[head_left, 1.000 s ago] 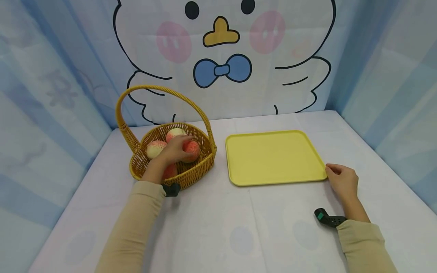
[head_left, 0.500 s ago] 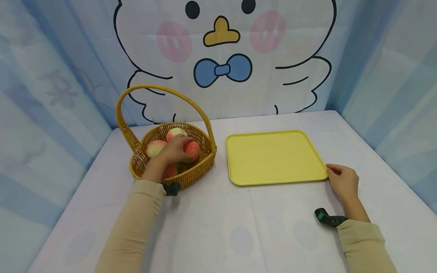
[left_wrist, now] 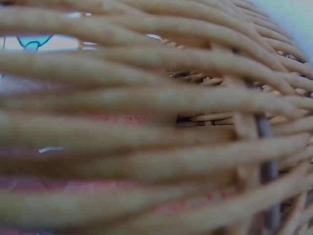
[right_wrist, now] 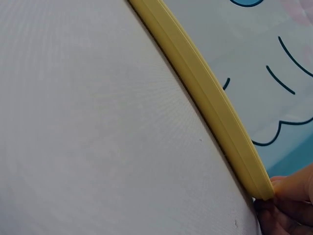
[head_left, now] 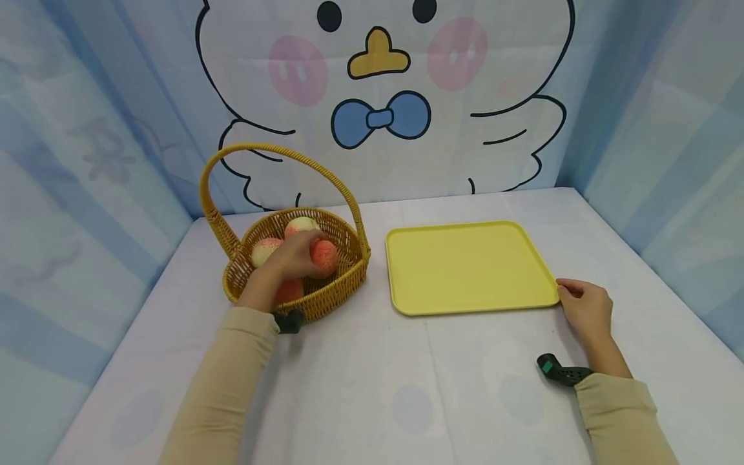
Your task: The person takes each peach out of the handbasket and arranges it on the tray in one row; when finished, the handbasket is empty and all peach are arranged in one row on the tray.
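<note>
In the head view a wicker basket with a tall handle holds several peaches. My left hand reaches in over the rim and grips the red peach at the basket's right side, thumb and fingers around it. Wicker strands fill the left wrist view and hide that hand. My right hand pinches the near right corner of the yellow tray. In the right wrist view, fingers hold the end of the tray's edge.
Other peaches, one pale, one pink and cream and one red, lie around my left hand. A white cloth covers the table. Behind stands a curtain with a cartoon bird; blue curtains close both sides.
The left hand and the red peach it grips have shifted very slightly to the left within the basket. The right hand stays at the tray's corner.
</note>
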The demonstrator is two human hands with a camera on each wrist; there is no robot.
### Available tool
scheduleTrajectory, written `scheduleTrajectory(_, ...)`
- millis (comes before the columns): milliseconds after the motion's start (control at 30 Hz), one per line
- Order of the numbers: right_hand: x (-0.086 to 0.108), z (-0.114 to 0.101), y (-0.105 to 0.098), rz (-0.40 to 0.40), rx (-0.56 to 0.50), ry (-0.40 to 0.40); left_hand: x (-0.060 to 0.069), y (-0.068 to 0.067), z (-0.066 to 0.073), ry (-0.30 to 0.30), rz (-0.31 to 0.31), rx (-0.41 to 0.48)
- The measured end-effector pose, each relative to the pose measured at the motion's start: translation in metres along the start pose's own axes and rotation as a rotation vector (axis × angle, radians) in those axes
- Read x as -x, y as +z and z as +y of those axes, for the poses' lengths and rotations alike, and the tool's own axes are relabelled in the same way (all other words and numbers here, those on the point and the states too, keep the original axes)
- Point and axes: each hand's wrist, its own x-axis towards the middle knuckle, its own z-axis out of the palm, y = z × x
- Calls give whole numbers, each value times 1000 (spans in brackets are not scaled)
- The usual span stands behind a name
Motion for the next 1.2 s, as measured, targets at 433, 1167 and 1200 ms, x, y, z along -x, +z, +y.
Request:
scheduleTrajectory(433,-2,0,-6,1,15,5,12,-9,13,136,199,70)
scheduleTrajectory(1167,-1,1,1,-22,0,40,43,-14,45,329,154,314)
scheduleTrajectory(1200,-1,1,1,-23,1,40,43,-14,46,333,158,319)
